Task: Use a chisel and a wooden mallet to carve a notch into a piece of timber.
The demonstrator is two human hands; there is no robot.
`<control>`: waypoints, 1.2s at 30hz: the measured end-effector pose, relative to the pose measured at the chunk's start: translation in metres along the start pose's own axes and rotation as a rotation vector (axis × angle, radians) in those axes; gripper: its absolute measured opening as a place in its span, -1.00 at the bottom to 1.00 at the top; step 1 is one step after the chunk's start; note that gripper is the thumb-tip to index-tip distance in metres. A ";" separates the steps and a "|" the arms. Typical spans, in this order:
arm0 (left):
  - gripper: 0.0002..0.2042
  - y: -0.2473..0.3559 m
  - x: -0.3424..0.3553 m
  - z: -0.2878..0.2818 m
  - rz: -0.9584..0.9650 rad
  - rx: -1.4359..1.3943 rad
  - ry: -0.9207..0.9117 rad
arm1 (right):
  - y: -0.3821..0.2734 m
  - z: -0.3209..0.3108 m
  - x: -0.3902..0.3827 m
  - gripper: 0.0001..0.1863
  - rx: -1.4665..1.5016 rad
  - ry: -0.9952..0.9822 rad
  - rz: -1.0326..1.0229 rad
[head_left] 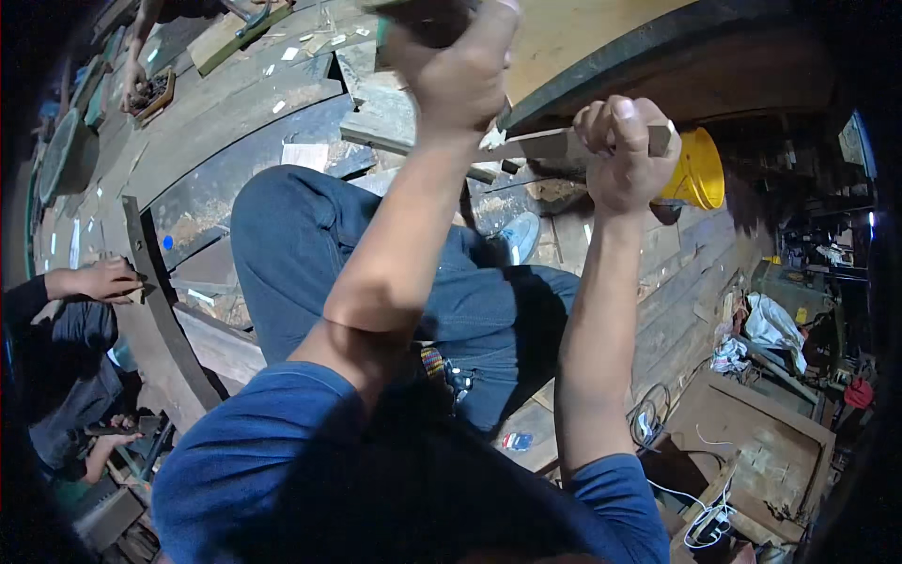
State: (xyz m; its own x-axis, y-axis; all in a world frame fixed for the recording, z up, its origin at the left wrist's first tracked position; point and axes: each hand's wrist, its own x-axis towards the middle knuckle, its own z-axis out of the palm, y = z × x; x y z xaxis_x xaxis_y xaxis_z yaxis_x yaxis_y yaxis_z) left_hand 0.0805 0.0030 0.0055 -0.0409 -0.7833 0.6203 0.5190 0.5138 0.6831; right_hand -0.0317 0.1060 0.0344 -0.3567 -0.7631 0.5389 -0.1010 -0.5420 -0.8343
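Our right hand (629,155) has its grip clamped on a dark bar (545,146), fingers curled round the end just left of the yellow bucket (705,169); from there the bar runs leftward, away from the bucket. Our left hand (460,75) is up and farther left of the bucket, beside a blurred dark object (423,19); we cannot tell whether its grip is closed on that. To work well, we judge, we should hold the bar steady and keep our left fingers clear of its far end. The bar looks flat, straight-edged and stiff, metal or dark wood. Above the bucket, a smooth tan panel (564,42) meets a thick, dark, curved rim (639,58). Left of the bucket lie rough, square-cut offcuts (381,120); below it run worn, grainy floor planks (681,268).
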 end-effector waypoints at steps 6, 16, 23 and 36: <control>-0.91 -0.023 -0.003 0.010 -0.102 0.052 0.102 | 0.004 -0.006 0.003 -0.72 0.009 0.012 0.039; -0.82 -0.004 0.011 -0.006 0.264 0.213 0.083 | 0.002 -0.008 0.004 -0.64 0.021 -0.008 -0.032; -0.88 -0.008 -0.002 0.024 -0.248 -0.160 0.225 | 0.006 -0.017 0.004 -0.65 0.082 -0.021 -0.013; -0.79 0.011 0.008 0.021 -0.013 0.034 0.250 | 0.002 -0.003 0.000 -0.63 -0.051 0.048 -0.042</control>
State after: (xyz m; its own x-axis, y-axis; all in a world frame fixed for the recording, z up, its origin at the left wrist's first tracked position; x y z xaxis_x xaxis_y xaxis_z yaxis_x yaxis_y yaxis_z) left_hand 0.0678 0.0095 0.0263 0.1677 -0.8499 0.4996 0.4907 0.5115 0.7054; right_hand -0.0348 0.1060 0.0326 -0.3947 -0.7216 0.5688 -0.1641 -0.5537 -0.8163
